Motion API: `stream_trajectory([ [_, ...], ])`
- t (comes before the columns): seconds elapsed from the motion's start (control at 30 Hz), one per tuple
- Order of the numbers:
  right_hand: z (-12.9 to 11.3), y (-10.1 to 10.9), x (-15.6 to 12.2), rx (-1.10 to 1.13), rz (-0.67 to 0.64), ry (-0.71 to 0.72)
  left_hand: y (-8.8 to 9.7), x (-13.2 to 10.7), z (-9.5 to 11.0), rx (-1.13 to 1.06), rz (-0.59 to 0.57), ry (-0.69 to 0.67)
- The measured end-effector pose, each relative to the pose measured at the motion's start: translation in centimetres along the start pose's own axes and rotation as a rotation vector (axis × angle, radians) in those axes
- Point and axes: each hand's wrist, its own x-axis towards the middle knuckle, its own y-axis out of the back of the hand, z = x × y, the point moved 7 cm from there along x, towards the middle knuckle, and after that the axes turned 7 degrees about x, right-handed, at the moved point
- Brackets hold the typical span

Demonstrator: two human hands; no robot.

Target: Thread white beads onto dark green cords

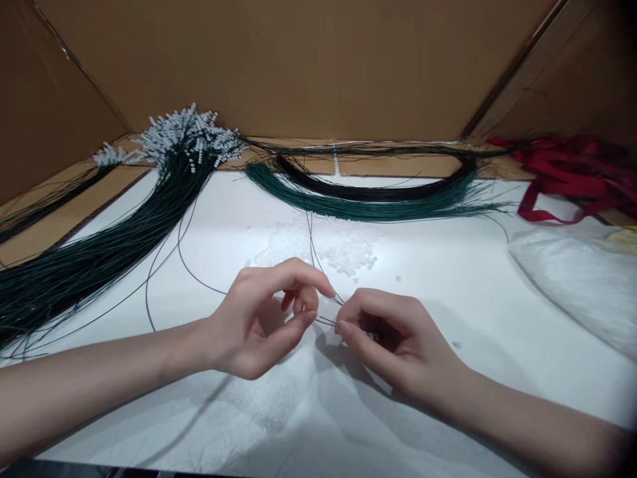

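Note:
My left hand and my right hand meet over the middle of a white sheet. Both pinch a thin dark cord that runs away from the fingers toward the far bundles. The left thumb and forefinger close on the cord ends; the right fingers curl round them just beside. A scatter of small clear beads lies just behind the hands.
A large bundle of dark green cords with white beaded ends fans out at the left. A curved bundle of green and black cords lies at the back. Red ribbon and a clear plastic bag sit at the right. Cardboard walls enclose the space.

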Motion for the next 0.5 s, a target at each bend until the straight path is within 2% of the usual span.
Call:
stream_trajectory([
  [0.1, 0.0, 0.0, 0.0, -0.005, -0.009, -0.010, -0.1, 0.0, 0.2, 0.010, -0.010, -0.006],
  [0.2, 0.2, -0.1, 0.0, -0.012, -0.020, -0.024, 0.1, 0.0, -0.1, 0.037, 0.011, 0.048],
  [0.4, 0.0, 0.0, 0.0, -0.004, -0.007, -0.011, 1.8, 0.3, -0.7, 0.243, 0.234, 0.156],
  [0.5, 0.1, 0.0, -0.1, 0.008, -0.010, -0.035, 1.8, 0.6, -1.1, 0.352, 0.209, 0.202],
])
